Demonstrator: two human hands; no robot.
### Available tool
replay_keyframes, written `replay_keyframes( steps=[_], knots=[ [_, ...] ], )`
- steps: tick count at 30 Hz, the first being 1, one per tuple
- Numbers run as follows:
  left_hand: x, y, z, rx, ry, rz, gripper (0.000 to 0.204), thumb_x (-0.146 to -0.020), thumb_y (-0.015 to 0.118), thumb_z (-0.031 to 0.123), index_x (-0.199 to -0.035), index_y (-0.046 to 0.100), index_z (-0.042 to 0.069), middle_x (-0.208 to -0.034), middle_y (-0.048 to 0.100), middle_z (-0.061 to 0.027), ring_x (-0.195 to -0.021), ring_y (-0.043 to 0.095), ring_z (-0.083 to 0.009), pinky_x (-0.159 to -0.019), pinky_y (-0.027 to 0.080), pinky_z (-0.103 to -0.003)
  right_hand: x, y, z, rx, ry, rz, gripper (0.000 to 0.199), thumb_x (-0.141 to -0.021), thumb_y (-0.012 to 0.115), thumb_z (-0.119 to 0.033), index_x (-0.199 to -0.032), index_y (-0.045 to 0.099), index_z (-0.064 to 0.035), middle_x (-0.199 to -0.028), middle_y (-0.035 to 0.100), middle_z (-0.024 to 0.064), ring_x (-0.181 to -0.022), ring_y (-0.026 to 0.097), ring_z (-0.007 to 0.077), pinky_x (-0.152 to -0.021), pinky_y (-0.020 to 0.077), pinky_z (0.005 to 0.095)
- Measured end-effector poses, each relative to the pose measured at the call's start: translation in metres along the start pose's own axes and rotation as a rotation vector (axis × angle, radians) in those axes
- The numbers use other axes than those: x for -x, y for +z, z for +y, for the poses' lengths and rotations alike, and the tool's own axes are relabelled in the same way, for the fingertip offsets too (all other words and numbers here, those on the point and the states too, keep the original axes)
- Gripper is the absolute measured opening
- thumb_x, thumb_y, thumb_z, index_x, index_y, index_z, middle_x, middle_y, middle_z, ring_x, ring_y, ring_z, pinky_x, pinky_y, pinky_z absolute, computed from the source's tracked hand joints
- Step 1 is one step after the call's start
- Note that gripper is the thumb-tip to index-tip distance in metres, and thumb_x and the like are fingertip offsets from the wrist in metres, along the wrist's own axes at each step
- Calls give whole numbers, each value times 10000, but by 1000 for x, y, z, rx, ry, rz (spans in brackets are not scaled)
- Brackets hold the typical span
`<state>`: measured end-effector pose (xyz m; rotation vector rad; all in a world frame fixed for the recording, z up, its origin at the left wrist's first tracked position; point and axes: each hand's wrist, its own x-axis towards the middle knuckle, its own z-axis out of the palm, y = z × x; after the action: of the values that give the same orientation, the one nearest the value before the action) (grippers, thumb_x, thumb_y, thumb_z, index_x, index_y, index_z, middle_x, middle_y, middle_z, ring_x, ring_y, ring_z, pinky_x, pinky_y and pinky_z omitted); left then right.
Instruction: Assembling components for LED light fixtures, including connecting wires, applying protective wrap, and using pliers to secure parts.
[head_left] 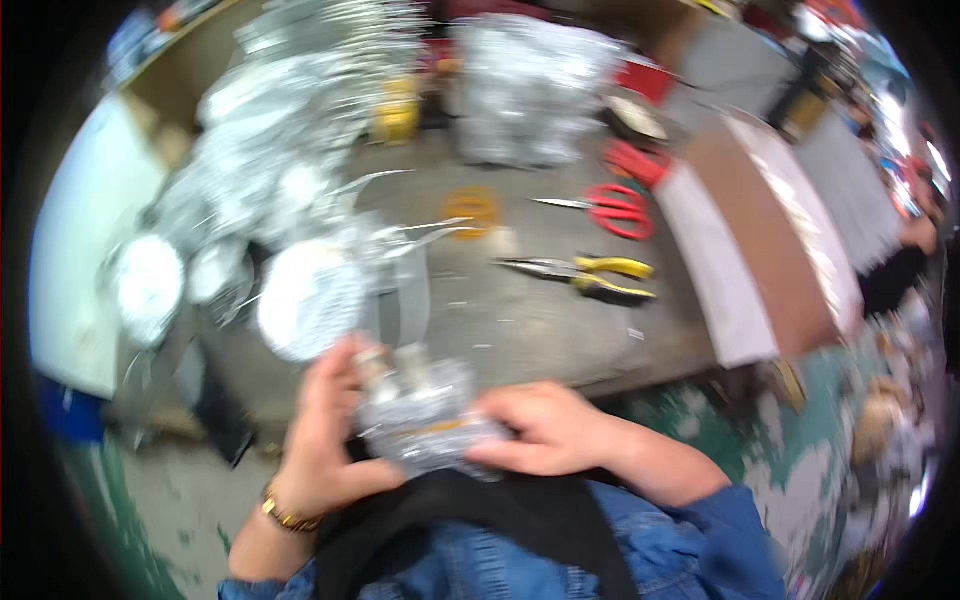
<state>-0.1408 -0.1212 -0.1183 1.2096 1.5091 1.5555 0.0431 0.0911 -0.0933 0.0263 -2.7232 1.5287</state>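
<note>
Close to my body, between both hands, is a small bundle wrapped in shiny transparent plastic [425,420] with an orange streak across it. What lies inside the wrap is blurred. My left hand [335,435] curves round the bundle's left side, thumb beneath and fingers above. From the right, my right hand [530,425] pinches its edge between thumb and fingers. Just beyond the left fingers lies a round silvery-white piece [312,300], with thin pale strips [412,295] beside it.
On the grey table [590,345] lie yellow-handled pliers [590,275], red-handled scissors [605,210] and an orange tape roll [472,212]. Plastic-wrapped pieces [260,130] pile up at the left; a plastic-wrapped stack [530,85] stands behind. An open cardboard box [770,235] borders the right.
</note>
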Motion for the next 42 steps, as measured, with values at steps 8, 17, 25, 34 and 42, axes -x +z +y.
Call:
replay_keyframes(
  steps=[8, 17, 25, 34, 42],
  knots=[
    [1, -19, 25, 493, -158, 377, 411, -937, 626, 7, -1327, 504, -40, -1260, 633, -101, -1126, 610, -159, -1012, 471, -334, -10, -1, 20, -409, -50, 259, 300, -926, 667, -79, -1212, 622, 2, -988, 707, 88, -875, 670, 148, -809, 536, 277],
    [-42, -62, 17, 491, -178, 513, 493, -941, 535, -8, -1405, 385, -79, -1413, 498, -159, -1226, 563, -236, -1059, 430, -356, -27, 5, 36, 4, -228, 275, 156, -838, 726, -103, -979, 708, -38, -866, 688, 100, -740, 656, 252, -644, 519, 321],
    [-20, -36, -1, -890, -49, 367, 959, -798, 785, 201, -1515, 217, -85, -1577, 122, -362, -1508, 118, -398, -1185, 200, -419, -26, 8, 42, 132, -379, 300, 163, -791, 758, -84, -943, 706, -55, -859, 688, 75, -752, 661, 251, -649, 527, 344],
    [-24, -52, 25, -1075, -93, 151, 896, -789, 800, 280, -1489, 330, -24, -1560, 215, -328, -1401, 347, -444, -1122, 343, -467, -26, 13, 40, 227, -407, 311, 196, -745, 777, -70, -925, 701, -72, -846, 673, 52, -724, 637, 238, -617, 511, 335],
    [-1, -193, 30, -945, -353, 526, 409, -835, 744, 226, -1180, 654, 25, -1061, 699, -124, -967, 658, -238, -886, 518, -372, -26, 13, 41, 224, -444, 330, 216, -718, 792, -56, -911, 696, -77, -832, 672, 49, -706, 635, 233, -606, 506, 338]
  ],
)
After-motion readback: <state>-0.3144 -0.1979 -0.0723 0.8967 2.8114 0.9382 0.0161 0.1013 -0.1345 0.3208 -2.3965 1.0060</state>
